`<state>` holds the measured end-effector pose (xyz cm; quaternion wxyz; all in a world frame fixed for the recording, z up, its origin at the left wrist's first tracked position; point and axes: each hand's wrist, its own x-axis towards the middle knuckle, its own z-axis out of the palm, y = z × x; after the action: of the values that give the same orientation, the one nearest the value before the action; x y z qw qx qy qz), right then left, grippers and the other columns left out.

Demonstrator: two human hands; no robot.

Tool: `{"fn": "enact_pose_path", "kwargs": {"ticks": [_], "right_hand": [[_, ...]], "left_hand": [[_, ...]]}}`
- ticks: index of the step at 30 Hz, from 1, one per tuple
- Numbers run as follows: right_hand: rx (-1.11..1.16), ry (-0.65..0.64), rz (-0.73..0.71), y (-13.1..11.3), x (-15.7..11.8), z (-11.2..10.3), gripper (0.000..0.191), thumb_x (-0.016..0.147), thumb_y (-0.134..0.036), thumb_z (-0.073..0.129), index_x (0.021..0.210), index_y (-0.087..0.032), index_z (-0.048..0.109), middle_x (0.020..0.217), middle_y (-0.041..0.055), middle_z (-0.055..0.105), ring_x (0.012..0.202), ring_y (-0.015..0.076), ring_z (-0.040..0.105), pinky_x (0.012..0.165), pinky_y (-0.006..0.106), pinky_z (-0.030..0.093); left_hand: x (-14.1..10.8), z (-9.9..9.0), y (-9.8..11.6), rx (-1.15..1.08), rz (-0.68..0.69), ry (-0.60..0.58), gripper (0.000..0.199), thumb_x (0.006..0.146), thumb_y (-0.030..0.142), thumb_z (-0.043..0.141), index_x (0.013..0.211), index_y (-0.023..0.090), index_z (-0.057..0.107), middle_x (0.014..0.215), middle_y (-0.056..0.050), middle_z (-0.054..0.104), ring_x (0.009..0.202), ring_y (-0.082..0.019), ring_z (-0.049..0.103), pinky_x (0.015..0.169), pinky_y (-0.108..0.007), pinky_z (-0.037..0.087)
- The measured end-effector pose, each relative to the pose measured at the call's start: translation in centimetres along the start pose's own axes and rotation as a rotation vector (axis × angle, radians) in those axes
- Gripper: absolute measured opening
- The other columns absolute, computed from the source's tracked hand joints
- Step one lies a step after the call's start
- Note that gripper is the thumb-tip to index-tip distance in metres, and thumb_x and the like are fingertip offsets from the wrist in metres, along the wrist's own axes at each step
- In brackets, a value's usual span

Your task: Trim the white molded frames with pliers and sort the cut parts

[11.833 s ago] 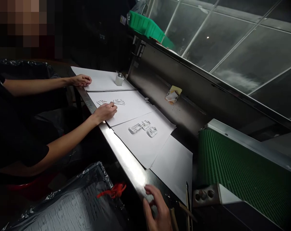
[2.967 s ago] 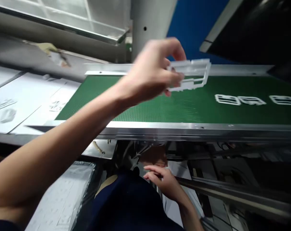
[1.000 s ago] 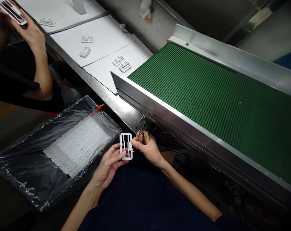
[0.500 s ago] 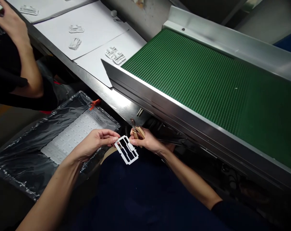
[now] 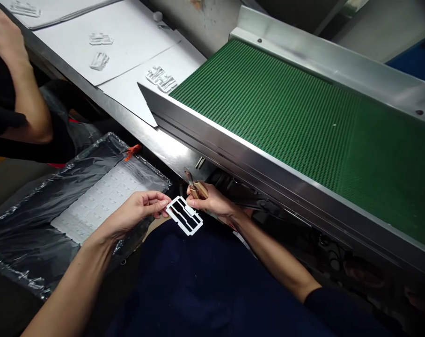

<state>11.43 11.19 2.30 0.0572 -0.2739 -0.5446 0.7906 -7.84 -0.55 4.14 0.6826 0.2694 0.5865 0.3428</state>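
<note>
**Left hand:** nearly closed, thumb and fingers pinching the left end of a white moulded plastic frame.

**Right hand:** curled shut around wood-handled nippers, their metal tips pointing up and away from the person; its fingertips appear to touch the frame's upper edge.

**Frame:** tilted in the air between the two hands, above the person's dark navy top; long slots run through it.

**Tray:** lower left, lined with clear plastic film and holding a white moulded sheet; an orange clip sits on its far rim.

**Bench:** a stainless steel edge beyond the tray, under white paper sheets with small white moulded pieces on them.

**Conveyor:** green belt in a steel side frame, upper right.

**Nearby:** a co-worker's arm at upper left, its hand cut off by the picture edge.
</note>
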Motion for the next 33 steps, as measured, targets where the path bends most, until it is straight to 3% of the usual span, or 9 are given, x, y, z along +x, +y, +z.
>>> {"fn": "enact_pose_path", "kwargs": {"ticks": [11, 16, 22, 26, 29, 33], "right_hand": [[-0.014, -0.084, -0.002, 0.4, -0.2, 0.0, 0.034, 0.069, -0.031, 0.069, 0.089, -0.016, 0.047, 0.069, -0.004, 0.051, 0.06, 0.0075, 0.045, 0.059, 0.021, 0.037], [0.036, -0.231, 0.009, 1.0, -0.4, 0.3, 0.036, 0.069, -0.033, 0.071, 0.089, -0.016, 0.046, 0.073, -0.0027, 0.05, 0.064, 0.0077, 0.044, 0.061, 0.021, 0.036], [0.109, -0.238, 0.004, 2.3, -0.6, 0.6, 0.039, 0.069, -0.035, 0.072, 0.091, -0.015, 0.047, 0.077, -0.0017, 0.049, 0.069, 0.0083, 0.045, 0.064, 0.021, 0.037], [0.107, -0.243, 0.019, 2.4, -0.7, 0.6, 0.04, 0.068, -0.037, 0.072, 0.09, -0.016, 0.047, 0.077, -0.0018, 0.049, 0.068, 0.0082, 0.045, 0.064, 0.021, 0.037], [0.097, -0.265, 0.027, 2.2, -0.7, 0.7, 0.038, 0.069, -0.036, 0.071, 0.09, -0.015, 0.047, 0.077, -0.002, 0.048, 0.068, 0.0079, 0.044, 0.063, 0.021, 0.037], [0.081, -0.265, 0.027, 2.2, -0.8, 0.9, 0.037, 0.07, -0.036, 0.071, 0.089, -0.015, 0.047, 0.075, -0.0024, 0.047, 0.066, 0.0076, 0.043, 0.062, 0.02, 0.036]], "left_hand": [[-0.4, 1.0, 0.4, 0.118, 0.135, -0.015, 0.021, 0.077, 0.036, 0.062, 0.071, 0.017, 0.057, 0.063, 0.0, 0.054, 0.06, -0.014, 0.047, 0.057, -0.025, 0.038], [-0.6, 1.8, 0.5, 0.087, 0.252, 0.068, 0.018, 0.081, 0.034, 0.058, 0.078, 0.016, 0.057, 0.08, -0.004, 0.058, 0.073, -0.015, 0.051, 0.065, -0.025, 0.041], [-1.6, 1.5, -0.4, 0.074, 0.132, 0.007, 0.021, 0.081, 0.037, 0.057, 0.086, 0.017, 0.061, 0.077, -0.004, 0.062, 0.069, -0.016, 0.054, 0.064, -0.025, 0.042], [-1.9, 1.5, -0.6, 0.124, 0.056, -0.043, 0.022, 0.079, 0.038, 0.059, 0.079, 0.016, 0.062, 0.067, -0.002, 0.06, 0.063, -0.015, 0.052, 0.061, -0.025, 0.041], [-1.9, 1.6, -0.7, 0.226, 0.045, -0.042, 0.024, 0.08, 0.039, 0.056, 0.072, 0.016, 0.06, 0.061, -0.001, 0.057, 0.059, -0.015, 0.05, 0.057, -0.026, 0.038], [-2.1, 1.4, -0.9, 0.354, 0.068, -0.072, 0.03, 0.084, 0.044, 0.048, 0.075, 0.017, 0.059, 0.067, -0.003, 0.06, 0.063, -0.017, 0.051, 0.06, -0.028, 0.038]]}}
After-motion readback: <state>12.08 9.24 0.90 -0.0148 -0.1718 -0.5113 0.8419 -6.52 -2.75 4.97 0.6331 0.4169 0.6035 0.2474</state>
